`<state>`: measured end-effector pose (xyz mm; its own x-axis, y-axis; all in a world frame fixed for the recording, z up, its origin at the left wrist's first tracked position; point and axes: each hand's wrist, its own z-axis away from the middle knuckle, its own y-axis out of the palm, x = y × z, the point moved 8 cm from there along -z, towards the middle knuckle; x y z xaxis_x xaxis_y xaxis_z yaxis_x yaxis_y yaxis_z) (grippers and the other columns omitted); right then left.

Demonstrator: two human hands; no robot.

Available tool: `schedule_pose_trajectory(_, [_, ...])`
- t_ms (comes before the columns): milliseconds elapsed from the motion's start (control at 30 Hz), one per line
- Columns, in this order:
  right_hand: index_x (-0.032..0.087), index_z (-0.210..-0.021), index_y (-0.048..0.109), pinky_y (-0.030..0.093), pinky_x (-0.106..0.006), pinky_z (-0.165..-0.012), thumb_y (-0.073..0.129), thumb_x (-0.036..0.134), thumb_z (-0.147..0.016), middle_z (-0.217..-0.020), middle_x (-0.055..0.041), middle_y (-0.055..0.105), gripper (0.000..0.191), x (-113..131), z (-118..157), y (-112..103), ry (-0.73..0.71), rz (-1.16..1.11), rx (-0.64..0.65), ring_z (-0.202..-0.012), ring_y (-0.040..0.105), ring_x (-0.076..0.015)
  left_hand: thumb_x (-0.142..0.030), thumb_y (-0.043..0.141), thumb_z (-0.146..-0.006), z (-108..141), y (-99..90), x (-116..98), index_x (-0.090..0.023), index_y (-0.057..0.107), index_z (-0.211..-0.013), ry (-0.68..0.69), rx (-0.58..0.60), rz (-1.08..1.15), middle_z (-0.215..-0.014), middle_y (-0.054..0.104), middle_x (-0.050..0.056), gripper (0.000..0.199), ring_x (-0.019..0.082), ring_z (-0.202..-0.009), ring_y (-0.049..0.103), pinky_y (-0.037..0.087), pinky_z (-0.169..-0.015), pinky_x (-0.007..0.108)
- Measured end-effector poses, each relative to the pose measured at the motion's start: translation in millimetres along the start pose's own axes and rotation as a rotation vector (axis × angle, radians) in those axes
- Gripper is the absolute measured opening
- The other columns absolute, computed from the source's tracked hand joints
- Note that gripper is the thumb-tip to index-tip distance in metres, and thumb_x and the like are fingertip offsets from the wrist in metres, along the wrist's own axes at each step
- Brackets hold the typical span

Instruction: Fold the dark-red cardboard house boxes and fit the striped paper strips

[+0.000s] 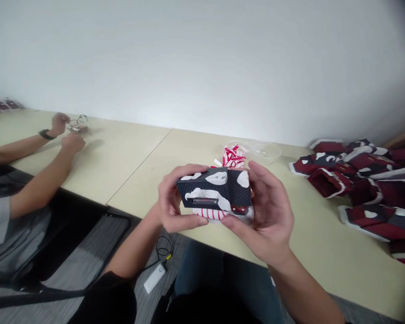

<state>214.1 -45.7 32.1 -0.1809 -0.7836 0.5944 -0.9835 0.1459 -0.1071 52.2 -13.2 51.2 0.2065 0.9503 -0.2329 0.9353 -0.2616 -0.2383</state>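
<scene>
Model house (239, 191), unseen parts: underside and far side; the lower front is partly covered by both thumbs.
Striped piece (211, 214): red on white, along the house's lower front; its right end is hard to make out beside the right thumb.
Maroon models (367, 180): heaped, cut off by the right edge.
Co-worker's hand (73, 143): near a small, blurred item (77, 129).
House's look: black, textured top with glittery white patches.
House's place: lifted above the table (317, 225).
Left hand (173, 198): curled round the left end.
Right hand (273, 213): cupping the right end, fingertips partly hidden.
</scene>
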Motion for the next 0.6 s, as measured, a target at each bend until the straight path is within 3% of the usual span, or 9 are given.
schedule_pose_trajectory(200, [0.034, -0.152, 0.03, 0.055, -0.053, -0.099, 0.068, 0.035, -0.087, -0.141, -0.0104, 0.049, 0.075, 8, 2, 2, -0.012, -0.002, -0.01, -0.128, 0.053, -0.0315, -0.037, 0.08, -0.068, 0, -0.8, 0, -0.029, 0.051, -0.137, -0.054, -0.005, -0.059, -0.123, 0.06, 0.008, 0.075, 0.029, -0.108, 0.064, 0.056, -0.094, 0.045])
schedule_pose_trajectory(400, [0.032, -0.155, 0.023, 0.054, -0.056, -0.099, 0.066, 0.038, -0.087, -0.142, -0.011, 0.048, 0.081, 8, 3, 2, 0.02, 0.066, -0.03, -0.129, 0.051, -0.0329, -0.031, 0.079, -0.072, -1, 1.3, -5, -0.03, 0.049, -0.14, -0.024, 0.008, -0.014, -0.127, 0.059, 0.007, 0.074, 0.026, -0.111, 0.063, 0.056, -0.094, 0.041])
schedule_pose_trajectory(500, [0.031, -0.153, 0.025, 0.051, -0.057, -0.102, 0.065, 0.04, -0.088, -0.144, -0.0114, 0.045, 0.078, 2, 5, 2, 0.016, 0.051, -0.046, -0.13, 0.05, -0.0335, -0.031, 0.08, -0.07, 1, 0.7, -1, -0.027, 0.049, -0.14, -0.064, -0.002, -0.023, -0.126, 0.06, 0.009, 0.077, 0.027, -0.11, 0.064, 0.057, -0.091, 0.04])
schedule_pose_trajectory(600, [0.029, -0.149, 0.032, 0.048, -0.055, -0.107, 0.063, 0.043, -0.089, -0.145, -0.012, 0.045, 0.069, -18, 3, 7, -0.005, 0.016, -0.048, -0.132, 0.048, -0.0322, -0.036, 0.082, -0.068, 9, -1.5, 18, -0.023, 0.053, -0.135, -0.169, -0.027, -0.032, -0.118, 0.063, 0.01, 0.074, 0.026, -0.103, 0.066, 0.058, -0.083, 0.036])
